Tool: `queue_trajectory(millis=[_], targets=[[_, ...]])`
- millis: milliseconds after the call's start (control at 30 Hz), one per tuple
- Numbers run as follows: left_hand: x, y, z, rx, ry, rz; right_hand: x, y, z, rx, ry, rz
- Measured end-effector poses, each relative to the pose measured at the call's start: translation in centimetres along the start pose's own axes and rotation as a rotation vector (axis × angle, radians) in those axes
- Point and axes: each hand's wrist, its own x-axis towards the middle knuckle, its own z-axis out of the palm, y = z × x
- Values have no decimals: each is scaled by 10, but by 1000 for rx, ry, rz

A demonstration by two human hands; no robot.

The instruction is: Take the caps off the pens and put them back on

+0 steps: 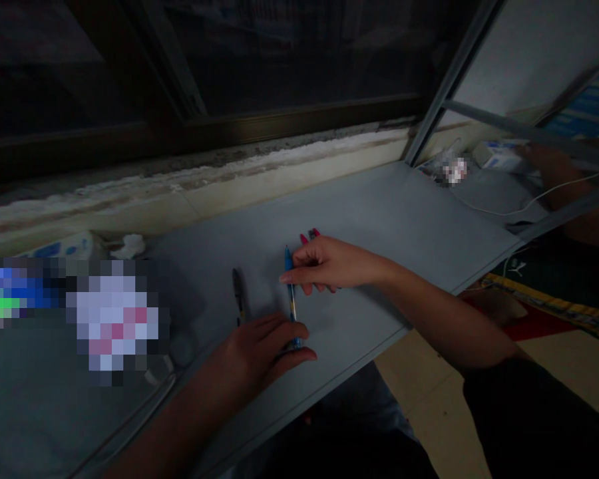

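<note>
Right hand (334,263): reaches in from the right, fingers pressed together, with the forefinger and thumb seeming to pinch the upper barrel of the pen.

Left hand (257,352): lies over the pen's lower end, fingers close together and gently curled; I cannot tell whether they grip it or only cover it.

Blue pen (290,293): lies between the two hands on the board, its tip end pointing away from the person and its lower end under the left fingers.

Handling: it looks light and stiff, and its smooth barrel could roll or slip, so the middle of the barrel seems the best place to take hold.

Nearby pens: a black pen (238,296) lies just left of the left hand, and what looks like a red pen (309,234) sits partly hidden beyond the right hand.

Rest: the gray board (379,213) runs along a window ledge (194,179) under a metal window frame (452,86). A crumpled tissue (130,246) lies at the far left, and a white box (499,154) and white cable (532,199) lie at the far right.
</note>
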Motion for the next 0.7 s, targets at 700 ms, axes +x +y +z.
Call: queue_trajectory(millis=[700], targets=[[1,-15,-18,410,-82,-761,13,21,-14,-559,272,-281]])
